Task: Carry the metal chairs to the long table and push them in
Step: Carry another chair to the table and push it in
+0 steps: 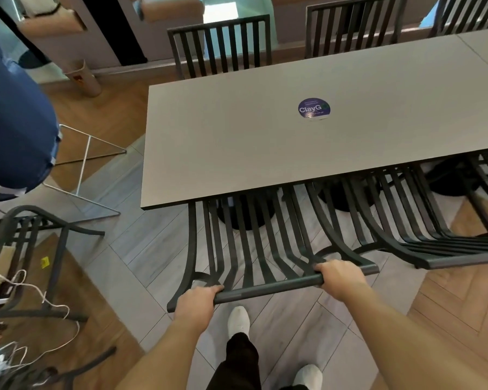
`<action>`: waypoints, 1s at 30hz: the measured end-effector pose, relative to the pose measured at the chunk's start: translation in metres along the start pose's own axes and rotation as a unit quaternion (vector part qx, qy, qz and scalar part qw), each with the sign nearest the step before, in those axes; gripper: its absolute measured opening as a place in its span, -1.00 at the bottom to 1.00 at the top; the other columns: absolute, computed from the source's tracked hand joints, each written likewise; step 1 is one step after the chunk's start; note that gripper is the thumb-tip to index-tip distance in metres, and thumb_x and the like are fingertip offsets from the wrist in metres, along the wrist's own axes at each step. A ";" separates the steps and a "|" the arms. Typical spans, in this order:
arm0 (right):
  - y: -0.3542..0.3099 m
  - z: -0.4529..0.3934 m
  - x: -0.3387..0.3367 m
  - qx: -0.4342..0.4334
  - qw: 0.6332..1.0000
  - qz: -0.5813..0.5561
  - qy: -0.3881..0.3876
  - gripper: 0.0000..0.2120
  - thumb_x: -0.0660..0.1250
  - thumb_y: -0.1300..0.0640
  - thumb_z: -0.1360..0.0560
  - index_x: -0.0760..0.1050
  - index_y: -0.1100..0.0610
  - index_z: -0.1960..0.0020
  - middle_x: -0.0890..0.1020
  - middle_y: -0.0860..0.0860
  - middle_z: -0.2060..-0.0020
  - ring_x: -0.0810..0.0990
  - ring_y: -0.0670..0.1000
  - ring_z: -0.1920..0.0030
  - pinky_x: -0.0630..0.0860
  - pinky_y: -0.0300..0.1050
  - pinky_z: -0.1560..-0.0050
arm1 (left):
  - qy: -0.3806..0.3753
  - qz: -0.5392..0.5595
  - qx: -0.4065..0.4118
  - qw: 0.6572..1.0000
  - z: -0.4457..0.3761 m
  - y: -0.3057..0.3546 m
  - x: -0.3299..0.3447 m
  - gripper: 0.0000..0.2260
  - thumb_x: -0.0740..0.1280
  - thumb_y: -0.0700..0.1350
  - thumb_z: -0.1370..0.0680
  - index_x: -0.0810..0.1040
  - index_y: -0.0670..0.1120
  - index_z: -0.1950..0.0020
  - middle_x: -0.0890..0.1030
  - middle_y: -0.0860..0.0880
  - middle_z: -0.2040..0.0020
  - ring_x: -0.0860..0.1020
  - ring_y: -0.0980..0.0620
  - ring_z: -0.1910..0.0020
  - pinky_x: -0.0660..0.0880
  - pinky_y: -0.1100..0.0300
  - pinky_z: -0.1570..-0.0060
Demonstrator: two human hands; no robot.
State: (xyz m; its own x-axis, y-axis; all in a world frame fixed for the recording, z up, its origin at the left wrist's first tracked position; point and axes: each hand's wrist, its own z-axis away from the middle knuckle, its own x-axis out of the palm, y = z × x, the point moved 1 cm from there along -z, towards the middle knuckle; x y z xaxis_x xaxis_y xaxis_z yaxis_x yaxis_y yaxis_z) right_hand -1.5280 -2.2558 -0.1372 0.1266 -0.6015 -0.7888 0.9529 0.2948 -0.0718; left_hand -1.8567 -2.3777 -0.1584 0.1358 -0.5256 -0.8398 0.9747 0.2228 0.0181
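Both hands [268,288] around the chair's top rail [265,289]

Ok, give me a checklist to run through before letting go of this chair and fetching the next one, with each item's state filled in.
1. Both hands on the top rail: ok. The left hand and right hand grip the held chair at its top bar.
2. Seat under the long table: ok, the backrest slats run under the near edge.
3. Chair square to the table: not ok, the rail sits at an angle to the edge.
4. Clearance from the neighbouring chair on the right: cannot tell, the frames look very close.
5. Next chair available: ok, another metal chair stands to the left.
6. Walkway there: not ok, white cables lie on the floor.
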 end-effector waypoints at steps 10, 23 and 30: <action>-0.014 -0.005 0.006 0.014 1.000 0.005 -0.025 -0.71 0.38 -0.11 -0.58 0.55 -0.07 -0.27 0.62 -0.04 -0.03 0.61 0.04 -0.05 0.56 0.02 -0.16 | -0.008 -0.016 0.004 1.000 0.005 -0.011 -0.008 -0.53 0.21 -0.09 -0.70 0.29 0.32 -0.56 0.62 0.06 -0.10 0.63 0.04 -0.01 0.59 0.13 -0.03; -0.015 -0.010 0.003 0.008 0.997 -0.038 -0.069 -0.65 0.42 -0.14 -0.53 0.54 -0.11 -0.28 0.57 -0.06 -0.02 0.55 0.02 -0.05 0.54 0.02 -0.19 | -0.071 0.007 0.048 0.996 0.002 -0.011 -0.016 -0.47 0.27 0.22 -0.64 0.27 0.21 -0.60 0.57 0.06 -0.23 0.58 0.06 -0.16 0.57 0.10 -0.19; -0.012 -0.001 -0.023 0.052 0.942 -0.296 -0.148 -0.17 0.51 -0.34 -0.36 0.37 -0.07 -0.52 0.54 -0.01 -0.37 0.50 0.09 -0.37 0.44 0.14 -0.41 | -0.076 0.002 0.187 0.979 -0.015 0.035 -0.050 -0.33 -0.05 0.46 -0.59 0.34 0.12 -0.55 0.54 0.02 -0.32 0.51 0.02 -0.29 0.52 0.02 -0.25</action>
State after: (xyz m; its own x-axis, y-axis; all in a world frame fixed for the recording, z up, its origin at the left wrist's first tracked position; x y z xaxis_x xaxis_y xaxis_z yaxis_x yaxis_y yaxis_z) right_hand -1.5425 -2.2442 -0.1189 -0.3798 -0.8225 -0.4234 0.9000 -0.2228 -0.3746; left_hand -1.8317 -2.3310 -0.1244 0.1377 -0.6486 -0.7486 0.9668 -0.0763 0.2439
